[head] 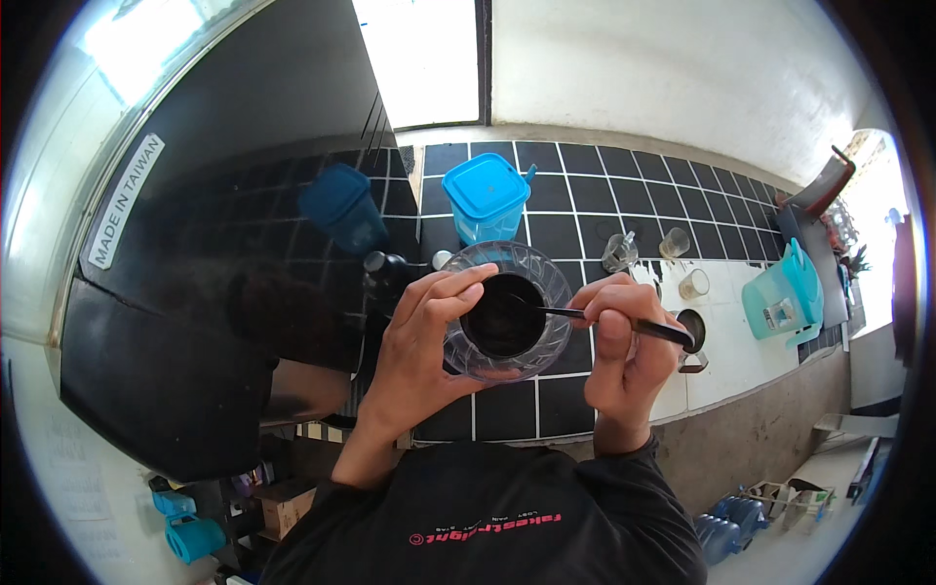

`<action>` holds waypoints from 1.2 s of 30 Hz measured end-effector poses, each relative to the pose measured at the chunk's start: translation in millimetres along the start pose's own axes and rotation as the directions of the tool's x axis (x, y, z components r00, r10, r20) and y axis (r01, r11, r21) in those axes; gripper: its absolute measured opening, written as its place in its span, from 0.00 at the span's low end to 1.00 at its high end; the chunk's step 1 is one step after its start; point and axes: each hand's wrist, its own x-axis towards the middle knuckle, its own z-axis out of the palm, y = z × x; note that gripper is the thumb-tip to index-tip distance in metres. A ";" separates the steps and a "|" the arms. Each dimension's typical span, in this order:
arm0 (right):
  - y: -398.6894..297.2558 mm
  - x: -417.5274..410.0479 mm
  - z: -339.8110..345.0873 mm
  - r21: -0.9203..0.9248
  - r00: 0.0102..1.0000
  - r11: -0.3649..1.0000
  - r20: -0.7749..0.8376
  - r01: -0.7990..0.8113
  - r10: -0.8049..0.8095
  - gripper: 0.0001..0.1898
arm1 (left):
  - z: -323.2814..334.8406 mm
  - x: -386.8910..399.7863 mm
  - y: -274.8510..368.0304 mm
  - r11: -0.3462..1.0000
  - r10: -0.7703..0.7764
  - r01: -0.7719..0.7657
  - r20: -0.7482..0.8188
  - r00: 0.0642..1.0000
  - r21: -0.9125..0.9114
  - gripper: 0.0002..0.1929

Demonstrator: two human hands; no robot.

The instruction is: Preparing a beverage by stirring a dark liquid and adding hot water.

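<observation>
Both hands meet over the black-tiled counter (504, 409). My left hand (409, 351) clasps a clear ribbed vessel (552, 274), fingers over its dark centre's edge and thumb below. That round centre (504, 322) looks black inside; whether it holds liquid, powder or only a dark wall I cannot tell. From the right, my right hand (629, 344) pinches a slim black-handled utensil (662, 330), its far end inside the dark centre. That tip is too dark to make out. A metal pitcher (693, 329) stands just beyond my right hand, partly hidden by it.
A blue-lidded plastic container (486, 186) stands behind the vessel, mirrored in a glossy black panel (168, 344) on the left. A dark bottle (384, 272) is near my left fingers. Rightward are a glass mug (620, 252), two small glasses (674, 243) and a teal pitcher (779, 296).
</observation>
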 end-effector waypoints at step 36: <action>150.2 -235.4 -201.2 -0.135 0.620 0.615 -0.327 -0.777 0.713 0.15 | 6.5 1.8 -2.1 0.999 0.001 -0.002 -0.043 0.999 -0.034 0.42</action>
